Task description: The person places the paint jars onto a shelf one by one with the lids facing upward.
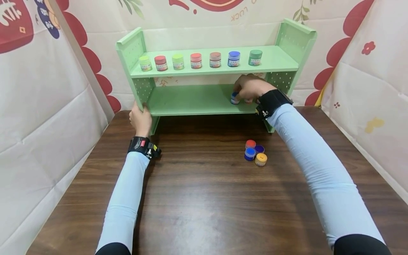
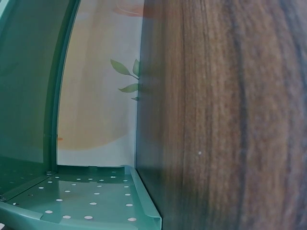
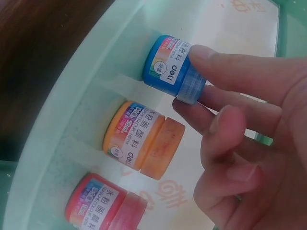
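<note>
My right hand point(image 1: 251, 87) pinches a blue paint jar point(image 3: 168, 64) between thumb and fingers, at the front of the lower board of a green two-tier shelf point(image 1: 191, 101). In the right wrist view, an orange paint jar point(image 3: 143, 139) and a pink-red paint jar point(image 3: 105, 203) stand in line beside the blue one; the hand mostly hides them in the head view. My left hand point(image 1: 140, 120) grips the shelf's left side panel near its lower front edge. That hand is out of its own wrist view, which has the perforated green panel point(image 2: 79, 196).
Along the upper board point(image 1: 204, 72) stands a row of several paint jars, from a yellow-green jar point(image 1: 145, 63) to a dark green jar point(image 1: 255, 57). On the brown table point(image 1: 197, 198), red, blue, purple and yellow-orange jars point(image 1: 261, 159) cluster below the shelf's right side. Printed cloth hangs around.
</note>
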`<state>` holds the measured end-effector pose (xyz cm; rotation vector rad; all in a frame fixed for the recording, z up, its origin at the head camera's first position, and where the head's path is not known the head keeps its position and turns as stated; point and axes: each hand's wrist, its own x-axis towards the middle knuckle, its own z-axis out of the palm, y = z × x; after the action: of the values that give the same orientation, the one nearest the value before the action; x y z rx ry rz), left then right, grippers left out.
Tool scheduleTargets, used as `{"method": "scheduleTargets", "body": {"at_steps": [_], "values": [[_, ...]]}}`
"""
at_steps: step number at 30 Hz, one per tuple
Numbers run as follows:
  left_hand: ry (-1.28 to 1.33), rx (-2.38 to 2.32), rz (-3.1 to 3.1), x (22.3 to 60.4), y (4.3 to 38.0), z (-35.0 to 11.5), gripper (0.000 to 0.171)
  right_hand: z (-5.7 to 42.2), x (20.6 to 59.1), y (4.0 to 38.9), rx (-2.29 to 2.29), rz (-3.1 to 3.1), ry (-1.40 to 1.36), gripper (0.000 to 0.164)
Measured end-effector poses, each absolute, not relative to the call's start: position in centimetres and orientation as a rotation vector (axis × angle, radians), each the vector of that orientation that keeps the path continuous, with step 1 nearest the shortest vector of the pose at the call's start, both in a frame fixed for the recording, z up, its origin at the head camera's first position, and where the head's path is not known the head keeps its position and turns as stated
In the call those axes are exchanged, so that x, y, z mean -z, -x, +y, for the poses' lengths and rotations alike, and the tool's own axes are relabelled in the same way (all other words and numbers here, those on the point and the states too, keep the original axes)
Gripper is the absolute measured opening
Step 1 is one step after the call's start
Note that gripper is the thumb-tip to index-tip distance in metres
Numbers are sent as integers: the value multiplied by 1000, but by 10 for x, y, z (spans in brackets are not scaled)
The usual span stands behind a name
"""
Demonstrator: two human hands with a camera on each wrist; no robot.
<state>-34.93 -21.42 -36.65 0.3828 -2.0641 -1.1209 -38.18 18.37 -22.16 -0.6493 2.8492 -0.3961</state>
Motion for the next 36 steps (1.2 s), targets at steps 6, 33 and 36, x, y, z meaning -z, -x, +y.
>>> {"method": "scheduleTargets", "body": {"at_steps": [6, 33, 36], "values": [[-384, 1124, -2065, 369, 349, -214, 26, 191, 219, 377, 495, 2834, 656, 70], [-368, 1150, -2048, 367, 347, -214, 25, 232, 268, 296, 442, 3067, 1050, 18], [-370, 1144, -2051, 366, 347, -213, 24, 235, 279, 292, 482, 3001, 1063, 11]]}}
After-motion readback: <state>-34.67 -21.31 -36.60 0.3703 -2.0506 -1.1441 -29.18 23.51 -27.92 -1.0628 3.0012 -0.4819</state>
